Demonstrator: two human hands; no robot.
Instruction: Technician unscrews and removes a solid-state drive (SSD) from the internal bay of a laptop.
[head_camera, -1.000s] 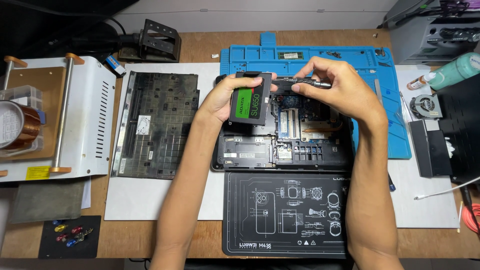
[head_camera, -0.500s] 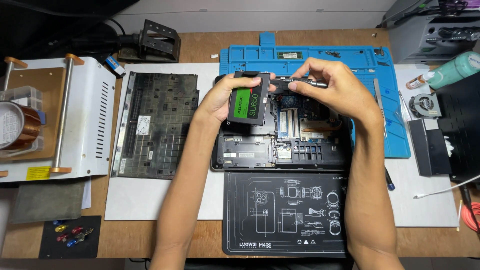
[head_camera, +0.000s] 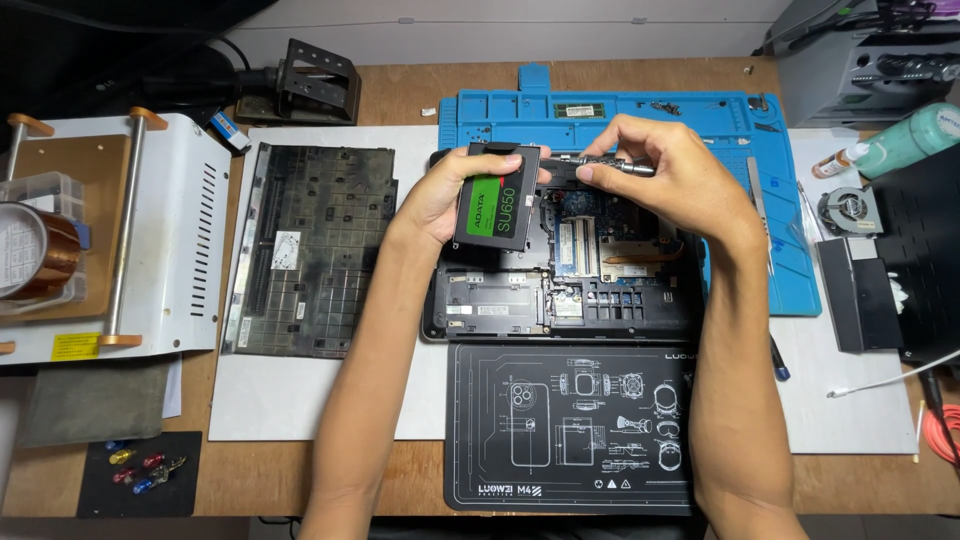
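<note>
Above open laptop, left hand holds drive near-upright.

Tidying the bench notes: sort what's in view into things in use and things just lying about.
In use:
left hand holding the black drive with green label
right hand holding the screwdriver
opened laptop

Lying about:
removed bottom cover
blue mat
black mat
small fan
copper tape roll
</note>
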